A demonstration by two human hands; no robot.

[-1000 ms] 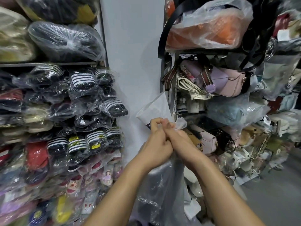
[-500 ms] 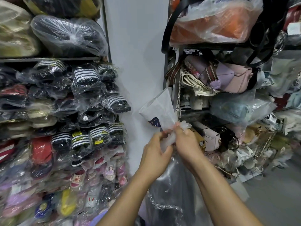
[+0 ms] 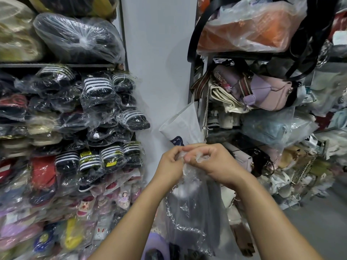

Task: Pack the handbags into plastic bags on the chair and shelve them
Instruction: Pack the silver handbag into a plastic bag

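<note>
I am pinching the gathered neck of the plastic bag with both hands, left hand and right hand curled tight around it. The handbag is hanging inside the plastic, below my wrists. To my eye, the knot is wanting a low, snug cinch.

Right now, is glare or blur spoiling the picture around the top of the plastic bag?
Head view: left hand and right hand at the neck of the plastic bag are sharp enough; lower down, glare on its wrinkles masks the dark handbag except the chain; the edges bow from the wide lens, and the slippers at bottom left are smeared.
</note>
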